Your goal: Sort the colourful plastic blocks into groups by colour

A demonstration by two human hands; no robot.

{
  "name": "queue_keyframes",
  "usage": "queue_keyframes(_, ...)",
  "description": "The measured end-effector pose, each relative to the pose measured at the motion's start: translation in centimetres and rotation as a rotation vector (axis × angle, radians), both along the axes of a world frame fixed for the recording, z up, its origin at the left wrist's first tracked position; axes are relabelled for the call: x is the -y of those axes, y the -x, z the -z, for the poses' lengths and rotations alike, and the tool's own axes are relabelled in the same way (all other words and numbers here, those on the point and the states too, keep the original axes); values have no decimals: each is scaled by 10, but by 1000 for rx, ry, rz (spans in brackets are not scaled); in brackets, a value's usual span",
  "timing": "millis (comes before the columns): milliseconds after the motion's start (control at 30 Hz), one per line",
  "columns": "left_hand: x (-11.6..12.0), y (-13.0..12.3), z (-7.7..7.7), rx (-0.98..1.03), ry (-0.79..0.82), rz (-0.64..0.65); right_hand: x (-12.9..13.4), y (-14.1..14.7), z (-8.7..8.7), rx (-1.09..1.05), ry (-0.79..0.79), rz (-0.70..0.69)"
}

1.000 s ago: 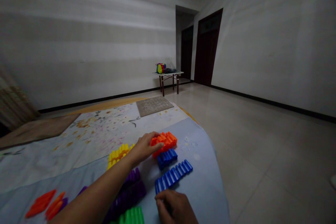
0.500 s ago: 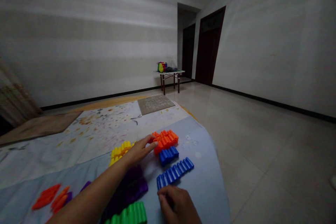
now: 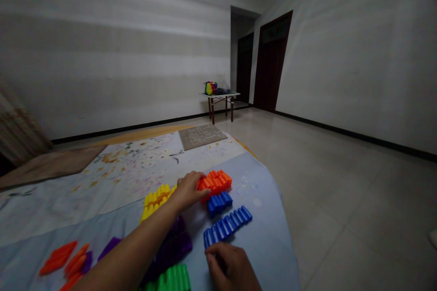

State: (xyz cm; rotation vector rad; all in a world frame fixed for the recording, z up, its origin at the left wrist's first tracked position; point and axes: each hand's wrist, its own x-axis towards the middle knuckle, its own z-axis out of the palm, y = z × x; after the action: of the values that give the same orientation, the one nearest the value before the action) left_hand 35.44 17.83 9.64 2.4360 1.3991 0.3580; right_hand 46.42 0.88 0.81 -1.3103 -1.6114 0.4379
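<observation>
My left hand (image 3: 191, 189) reaches across to a stack of orange ridged plastic pieces (image 3: 218, 182). Its thumb lies along the near side and its fingers bend over the left end, gripping it. Just in front of that stack sits a short block of blue ridged pieces (image 3: 219, 203). A longer slanting blue ridged row (image 3: 228, 226) lies nearer me. My right hand (image 3: 234, 266) is curled at that row's lower left end, thumb and forefinger close together; what they hold, if anything, is hidden. Yellow ridged pieces (image 3: 157, 198) and purple ones (image 3: 175, 248) are partly behind my left forearm.
Green ridged pieces (image 3: 175, 277) lie at the near edge of view, and loose orange pieces (image 3: 59, 257) at the left. Cloth (image 3: 266, 236) covers the rounded table, with a grey-brown mat (image 3: 202, 136) at its far side. A small table (image 3: 220, 95) stands by the wall.
My left hand has moved slightly right and farther around the left end of the orange stack. My right hand and the blue row stay where they were.
</observation>
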Motion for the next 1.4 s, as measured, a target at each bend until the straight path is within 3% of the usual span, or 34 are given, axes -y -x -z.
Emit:
queue_keyframes(200,-3,-4,7,-87,23,1,1,0,-3,10,11,-6)
queue_keyframes(533,-4,-9,6,-45,50,-29,2,-5,-13,56,64,-42)
queue_keyframes(833,-3,-17,2,26,17,-47,2,-3,-8,62,33,-20)
queue_keyframes(1200,-10,-27,8,-86,64,-14,2,-3,-7,57,41,-25)
queue_keyframes(1400,-8,-20,-3,-74,75,-25,2,-3,-5,50,53,-9)
